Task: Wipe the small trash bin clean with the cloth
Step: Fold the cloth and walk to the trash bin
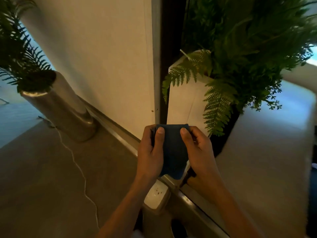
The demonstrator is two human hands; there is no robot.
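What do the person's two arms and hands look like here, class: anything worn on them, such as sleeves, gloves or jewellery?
Both forearms are bare up to the picture's lower edge: no sleeves show. The left hand and right hand wear no gloves, and no rings, watch or bracelets are visible. Fingernails are short and unpainted. The dim light hides finer marks.

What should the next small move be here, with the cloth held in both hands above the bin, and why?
Probably lower the blue cloth onto the small trash bin top. Both the left hand and right hand pinch the cloth in the air, apart from the bin below, whose white top shows dark specks.
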